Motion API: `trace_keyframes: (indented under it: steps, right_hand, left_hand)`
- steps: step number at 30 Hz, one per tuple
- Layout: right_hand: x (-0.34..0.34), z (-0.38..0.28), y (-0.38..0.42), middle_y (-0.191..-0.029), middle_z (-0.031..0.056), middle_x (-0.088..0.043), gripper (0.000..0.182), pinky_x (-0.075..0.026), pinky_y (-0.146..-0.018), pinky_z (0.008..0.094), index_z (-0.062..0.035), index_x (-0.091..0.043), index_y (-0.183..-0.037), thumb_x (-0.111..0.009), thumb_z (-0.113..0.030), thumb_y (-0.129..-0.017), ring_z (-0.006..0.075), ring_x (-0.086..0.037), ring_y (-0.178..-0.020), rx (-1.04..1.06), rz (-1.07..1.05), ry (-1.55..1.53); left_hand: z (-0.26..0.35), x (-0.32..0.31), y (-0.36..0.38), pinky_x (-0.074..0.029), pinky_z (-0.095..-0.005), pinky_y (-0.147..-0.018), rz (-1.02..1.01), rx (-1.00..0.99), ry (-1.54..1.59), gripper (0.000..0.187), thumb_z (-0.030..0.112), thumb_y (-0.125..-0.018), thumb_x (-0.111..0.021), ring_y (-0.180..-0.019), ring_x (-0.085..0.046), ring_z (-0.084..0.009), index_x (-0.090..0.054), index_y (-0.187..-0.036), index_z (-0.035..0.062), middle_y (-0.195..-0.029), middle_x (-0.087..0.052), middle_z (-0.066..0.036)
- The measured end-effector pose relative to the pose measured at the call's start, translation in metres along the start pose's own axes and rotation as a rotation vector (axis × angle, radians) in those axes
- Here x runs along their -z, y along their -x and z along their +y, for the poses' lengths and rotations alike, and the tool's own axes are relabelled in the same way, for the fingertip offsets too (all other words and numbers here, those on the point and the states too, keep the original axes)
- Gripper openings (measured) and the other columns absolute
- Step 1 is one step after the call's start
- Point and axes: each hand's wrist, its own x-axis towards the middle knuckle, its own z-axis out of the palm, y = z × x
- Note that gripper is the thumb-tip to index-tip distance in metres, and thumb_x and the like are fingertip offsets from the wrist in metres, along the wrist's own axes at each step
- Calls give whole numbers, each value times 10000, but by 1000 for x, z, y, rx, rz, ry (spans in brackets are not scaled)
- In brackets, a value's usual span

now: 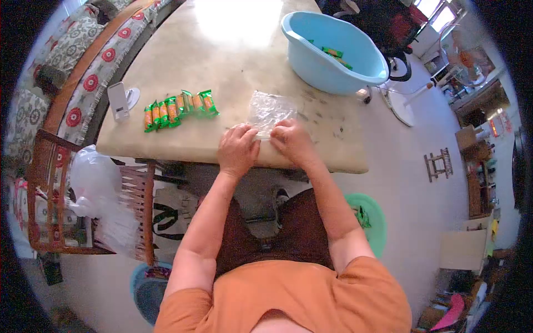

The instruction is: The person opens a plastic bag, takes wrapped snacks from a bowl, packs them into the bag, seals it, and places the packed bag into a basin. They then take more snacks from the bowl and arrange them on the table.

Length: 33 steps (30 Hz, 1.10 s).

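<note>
Just beyond my fingertips, flat on the pale table (233,69), lies a crinkled clear plastic bag (271,105), its near edge meeting both my hands. My left hand (239,149) sits at its near left corner, fingers curled side by side with the thumb tucked close to them. My right hand (292,142) is at the near right part of that edge, fingers bent and bunched towards the thumb. The two hands are close to each other but apart. I cannot tell whether either one truly pinches the film or only presses it to the tabletop, since my fingers cover the contact.

Left of my grip, well clear of it, a row of green-and-orange packets (179,111) lies side by side, and past that, near the table's left edge, stands a white stand (118,102). Beyond my right hand, at the far right, a light blue tub (333,80) holds a few more packets (336,55). Below my right forearm, on the floor, is a green basin (378,225) with something green inside. Down to the left of my grip, a white plastic sack (100,177) hangs on a wooden chair (147,213).
</note>
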Motion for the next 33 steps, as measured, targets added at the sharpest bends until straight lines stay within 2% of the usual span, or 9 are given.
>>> trace_keyframes:
  steps: [7,13,16,19,22,25,31,33]
  right_hand:
    - [-10,-1,-19,-903,110,-640,109,-497,-776,396,-45,-660,-808,-630,-149,-804,311,-611,-838,4,-1,-56]
    - [-30,-8,-27,-848,100,-603,74,-498,-734,415,-50,-616,-774,-616,-121,-794,306,-604,-839,64,77,-10]
    - [-32,-11,-31,-870,108,-618,95,-505,-743,446,-70,-621,-786,-586,-157,-800,320,-609,-850,41,72,-37]
    - [-34,-9,-32,-845,93,-599,42,-498,-739,412,-75,-615,-791,-619,-116,-785,299,-596,-840,34,124,-56]
    - [-37,-8,-32,-840,85,-602,42,-498,-742,406,-84,-619,-793,-622,-125,-786,292,-594,-846,2,130,-57]
    - [-35,-8,-32,-836,80,-606,53,-499,-740,402,-89,-621,-794,-627,-141,-786,286,-597,-852,20,110,-26]
    - [-31,-9,-34,-829,77,-608,69,-497,-744,407,-95,-623,-794,-632,-163,-788,287,-597,-858,3,68,-51]
    - [-31,-9,-34,-834,79,-610,70,-496,-746,409,-94,-623,-795,-630,-164,-791,290,-596,-859,9,55,-52]
  left_hand:
    - [3,5,-7,-470,-409,-863,103,136,97,281,214,-742,-710,-1011,-587,-278,-655,-977,70,-1046,-629,-90]
    - [1,3,-10,-498,-387,-825,120,150,109,195,100,-751,-676,-944,-606,-297,-662,-942,57,-971,-641,-118]
    - [-5,-1,-7,-500,-389,-816,112,145,70,195,62,-754,-651,-938,-607,-297,-658,-949,58,-958,-640,-120]
    - [-9,8,-6,-490,-405,-818,81,164,37,213,95,-740,-666,-950,-597,-305,-656,-951,62,-976,-631,-130]
    - [-34,28,-24,-478,-422,-794,288,27,-128,259,171,-715,-712,-925,-582,-306,-653,-944,67,-954,-610,-126]
    - [-53,38,-49,-467,-430,-765,199,197,-387,298,236,-687,-746,-892,-569,-294,-652,-910,64,-907,-582,-112]
    - [-54,36,-63,-473,-433,-728,116,198,-620,256,266,-676,-755,-865,-573,-270,-664,-818,73,-875,-583,-93]
    - [-48,36,-64,-481,-425,-710,53,220,-695,210,238,-706,-724,-855,-581,-268,-671,-829,77,-868,-589,-91]
